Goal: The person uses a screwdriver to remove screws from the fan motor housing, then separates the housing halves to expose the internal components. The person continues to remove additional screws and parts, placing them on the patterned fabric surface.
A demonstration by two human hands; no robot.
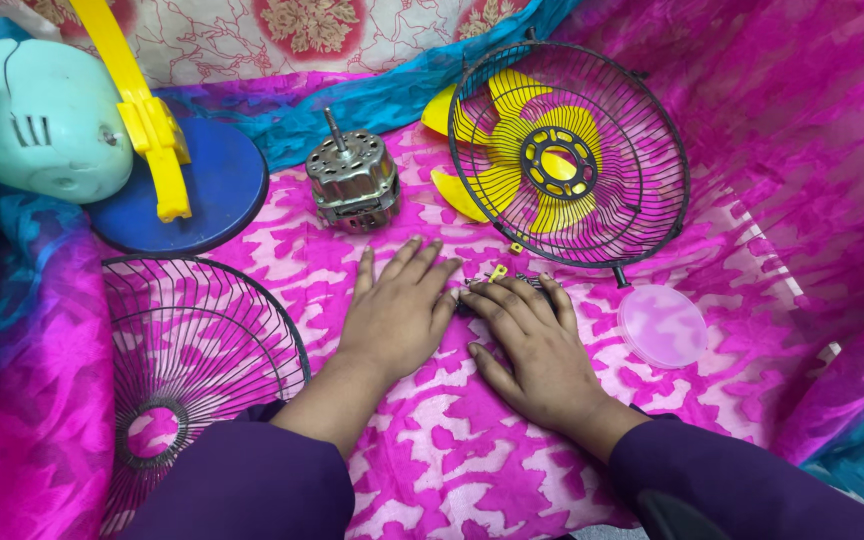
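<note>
Left hand (pixel 399 305): flat, palm down, fingers spread on the pink patterned cloth (pixel 472 440), grasping nothing. Right hand (pixel 537 345): also flat and released, fingertips lying over a small dark part with a yellow piece (pixel 497 272), possibly a clip; too hidden to tell. Metal motor (pixel 353 182): just beyond the left hand. Black wire grille (pixel 652 190): propped up, yellow fan blade (pixel 512 150) behind it. Second grille (pixel 192 350): left. Clear round cap (pixel 663 326): right. Blue round base (pixel 217 190): far left.
</note>
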